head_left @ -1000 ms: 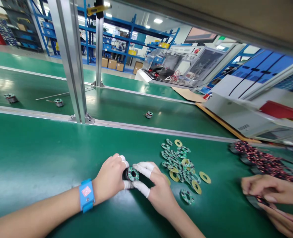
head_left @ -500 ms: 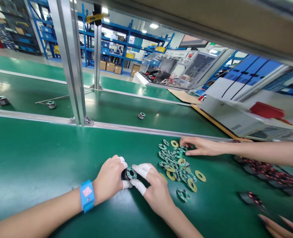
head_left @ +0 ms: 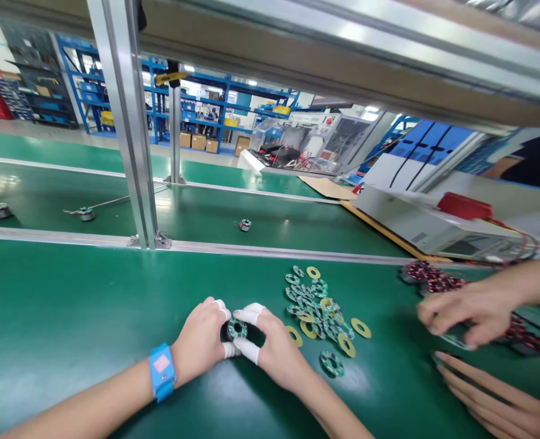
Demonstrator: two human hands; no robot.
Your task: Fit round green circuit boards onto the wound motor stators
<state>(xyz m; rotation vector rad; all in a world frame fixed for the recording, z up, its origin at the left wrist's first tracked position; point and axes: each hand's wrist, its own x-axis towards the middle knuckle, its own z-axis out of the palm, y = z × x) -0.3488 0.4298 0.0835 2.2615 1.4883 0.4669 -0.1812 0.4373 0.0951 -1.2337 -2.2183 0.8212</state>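
My left hand (head_left: 202,334) is wrapped round the side of a small motor stator, gripping it just above the green bench. A green ring-shaped circuit board (head_left: 237,328) faces up on the stator's end. My right hand (head_left: 276,349) pinches the board's right edge between thumb and forefinger. White finger cots cover several fingertips of both hands, and a blue wrist strap (head_left: 162,372) is round my left wrist. To the right of my right hand lies a pile of ring circuit boards (head_left: 304,299) mixed with yellow rings (head_left: 360,328). One circuit board (head_left: 332,364) rests apart, nearer me.
At the right, a co-worker's two hands (head_left: 473,308) work beside a row of copper-wound stators (head_left: 434,277). A metal post (head_left: 130,122) rises from the bench rail (head_left: 251,248). Beyond it, a few assembled stators (head_left: 244,225) stand on the green strip. An overhead beam crosses above.
The circuit board now faces more upward between my hands, which keep their hold. The co-worker's far hand has left the pile and moved right, to the other hand. The view has tilted down.
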